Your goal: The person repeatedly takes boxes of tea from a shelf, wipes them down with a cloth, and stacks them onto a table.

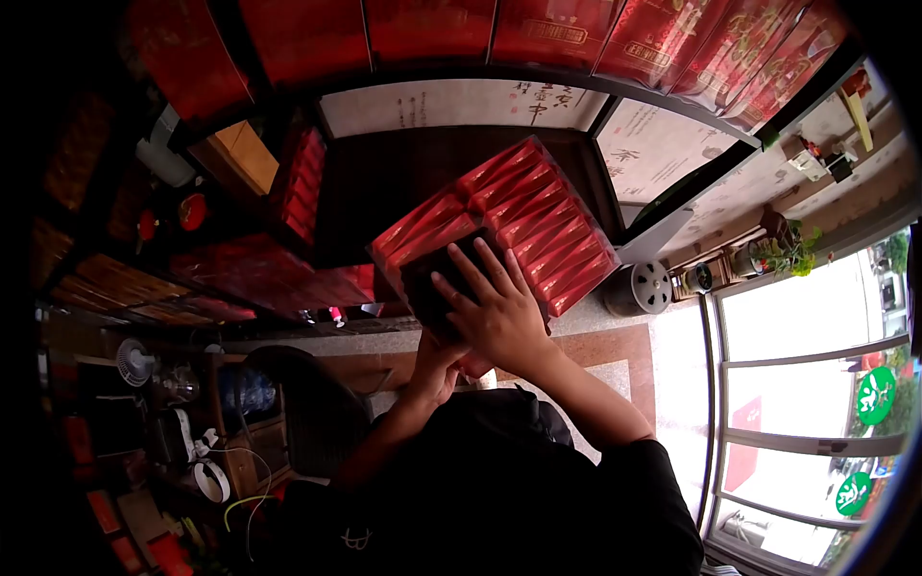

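Observation:
A wrapped red pack (547,211) with rows of pointed shapes is tilted in front of my chest. Over its lower left part lies a dark piece (427,278), which looks like black cloth, though its outline is unclear. My right hand (499,312) rests flat on this dark piece with its fingers spread. Below, at the pack's near edge, my left hand (437,370) supports the pack from underneath, its fingers curled and partly hidden.
A dark shelf (384,192) stands behind the pack, with red bags (557,34) above. More red boxes (304,182) are at the left. A black chair (312,413) stands lower left, a round metal container (642,288) at the right, near glass doors (807,403).

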Motion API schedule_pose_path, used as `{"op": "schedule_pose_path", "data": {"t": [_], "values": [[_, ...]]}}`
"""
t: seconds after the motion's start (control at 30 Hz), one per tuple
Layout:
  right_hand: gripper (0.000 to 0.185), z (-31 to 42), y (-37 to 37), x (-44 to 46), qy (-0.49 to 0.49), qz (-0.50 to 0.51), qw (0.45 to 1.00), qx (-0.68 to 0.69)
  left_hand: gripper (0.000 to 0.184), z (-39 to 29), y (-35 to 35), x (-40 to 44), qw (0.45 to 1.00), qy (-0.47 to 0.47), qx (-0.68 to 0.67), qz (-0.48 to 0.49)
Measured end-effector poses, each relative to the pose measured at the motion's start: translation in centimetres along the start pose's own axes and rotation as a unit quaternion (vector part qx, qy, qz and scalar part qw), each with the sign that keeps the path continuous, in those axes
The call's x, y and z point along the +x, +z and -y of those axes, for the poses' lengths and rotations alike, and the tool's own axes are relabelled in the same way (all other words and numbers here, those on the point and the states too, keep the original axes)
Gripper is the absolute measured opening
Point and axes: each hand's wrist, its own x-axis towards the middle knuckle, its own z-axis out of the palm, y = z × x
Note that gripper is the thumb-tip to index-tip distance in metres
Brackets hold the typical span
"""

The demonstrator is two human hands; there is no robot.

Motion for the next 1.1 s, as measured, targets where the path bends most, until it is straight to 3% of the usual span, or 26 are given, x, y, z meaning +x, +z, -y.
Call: {"op": "schedule_pose_path", "data": {"t": [0.1, 0.23, 0.3, 0.5, 0.6, 0.77, 0.83, 0.9, 1.0, 1.1], "values": [[0.051, -2.1, -0.7, 1.7, 0.031, -0.001, 0.999, -0.034, 0.070, -0.5, -1.3, -0.7, 1.000, -0.012, -0.001, -0.014], [0.046, -9.8, -0.1, 3.8, 0.222, -0.111, 0.956, -0.154, 0.070, -0.9, -1.0, -0.9, 1.000, -0.003, -0.010, 0.007], [0.047, -9.4, 0.4, 5.1, 0.233, -0.115, 0.951, -0.166, 0.070, -0.7, -0.9, -0.9, 1.000, -0.004, -0.011, 0.001], [0.046, 2.1, 2.7, 5.7, -0.069, -0.024, 0.997, 0.016, 0.068, 0.0, -1.4, -0.8, 1.000, 0.008, -0.010, -0.012], [0.046, -0.4, 1.7, 5.0, -0.117, 0.000, 0.992, 0.037, 0.066, 0.0, -1.3, -1.0, 0.999, 0.023, -0.010, -0.022], [0.047, -10.0, -0.1, 5.4, 0.170, -0.101, 0.968, -0.154, 0.066, -1.2, -0.8, -1.3, 1.000, 0.017, -0.013, -0.002], [0.048, -10.2, 1.1, 5.5, 0.214, -0.127, 0.943, -0.220, 0.070, -1.1, -1.1, -1.1, 1.000, -0.008, -0.001, 0.001], [0.049, -6.7, 1.2, 6.2, 0.157, -0.108, 0.966, -0.176, 0.072, -0.9, -1.4, -0.7, 1.000, -0.006, -0.004, 0.006], [0.050, 0.1, 2.2, 5.4, -0.001, -0.051, 0.997, -0.058, 0.074, -1.3, -1.0, -1.0, 1.000, 0.001, -0.002, -0.004], [0.050, 3.0, 2.9, 3.6, -0.107, 0.002, 0.993, 0.055, 0.072, -0.9, -0.8, -1.3, 0.999, 0.015, -0.009, -0.027]]}}
